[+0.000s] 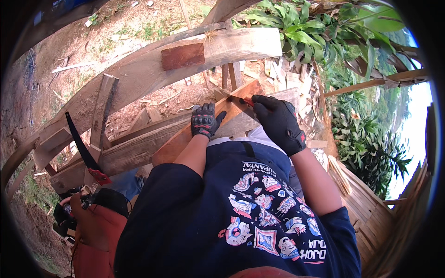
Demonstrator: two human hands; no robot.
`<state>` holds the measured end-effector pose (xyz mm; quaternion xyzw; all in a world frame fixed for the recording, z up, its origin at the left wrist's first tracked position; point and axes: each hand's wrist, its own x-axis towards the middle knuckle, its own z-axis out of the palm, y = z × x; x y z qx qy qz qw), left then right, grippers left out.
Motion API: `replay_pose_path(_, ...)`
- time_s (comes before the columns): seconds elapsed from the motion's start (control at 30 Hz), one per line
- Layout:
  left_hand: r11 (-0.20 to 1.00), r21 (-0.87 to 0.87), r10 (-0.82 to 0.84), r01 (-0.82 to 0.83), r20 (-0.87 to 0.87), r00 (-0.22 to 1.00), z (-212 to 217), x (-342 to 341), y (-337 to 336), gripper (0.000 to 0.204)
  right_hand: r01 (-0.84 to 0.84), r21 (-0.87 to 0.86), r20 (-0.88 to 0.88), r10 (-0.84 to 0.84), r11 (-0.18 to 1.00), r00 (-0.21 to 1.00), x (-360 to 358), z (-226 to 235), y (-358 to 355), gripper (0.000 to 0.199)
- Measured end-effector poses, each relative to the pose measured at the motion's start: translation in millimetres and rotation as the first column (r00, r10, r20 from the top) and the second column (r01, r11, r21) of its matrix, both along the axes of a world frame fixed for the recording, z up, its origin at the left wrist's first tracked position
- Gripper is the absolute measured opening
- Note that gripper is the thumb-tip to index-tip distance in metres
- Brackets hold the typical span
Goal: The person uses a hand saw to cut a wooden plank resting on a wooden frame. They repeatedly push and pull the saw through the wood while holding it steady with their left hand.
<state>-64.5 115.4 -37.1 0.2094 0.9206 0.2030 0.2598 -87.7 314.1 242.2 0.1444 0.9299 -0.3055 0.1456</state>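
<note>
A reddish-brown wooden board [178, 142] lies slantwise in front of my body, its far right end [252, 88] raised over a weathered beam. My left hand [206, 121], in a black glove with padded knuckles, grips the board; its fingers reach over the far edge and the thumb points right. In a similar glove, my right hand [276, 121] is closed around the red-and-black handle of a narrow-bladed hand tool [249, 101]. The blade points left and lies across the board near its far end. My fingers hide much of the handle, so its exact kind cannot be told.
A black-bladed handsaw [82, 143] with a red handle leans at the left. Beyond the board runs a curved timber [139, 69] bearing a reddish wood block [183, 56]. Wood scraps [296, 76] litter the ground. Another person in rust-coloured clothing [99, 231] is at lower left.
</note>
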Motion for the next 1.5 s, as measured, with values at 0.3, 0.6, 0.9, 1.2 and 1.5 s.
replay_pose_path(0.3,0.999,-0.03,0.016,-0.013,0.109,0.994,6,7,0,0.075,0.131,-0.055,0.18,-0.119,0.99,0.976,3,19,-11,0.038)
replay_pose_path(0.6,0.999,-0.054,0.008,-0.004,0.072,0.997,1,3,3,0.078,0.154,-0.051,0.15,-0.145,0.987,0.978,48,-17,-23,0.036)
replay_pose_path(0.9,0.999,0.011,0.039,-0.039,0.032,0.999,-1,6,-1,0.072,0.121,-0.09,0.158,-0.106,0.988,0.982,5,-106,-13,0.034)
replay_pose_path(1.2,0.999,0.026,0.04,-0.04,0.012,0.999,0,8,-2,0.07,0.056,-0.029,0.189,-0.05,0.998,0.981,-14,-210,-26,0.038)
replay_pose_path(1.5,1.0,-0.024,0.02,-0.02,0.008,1.0,1,4,3,0.069,0.022,0.012,0.123,-0.023,1.0,0.992,-30,-230,-25,0.032)
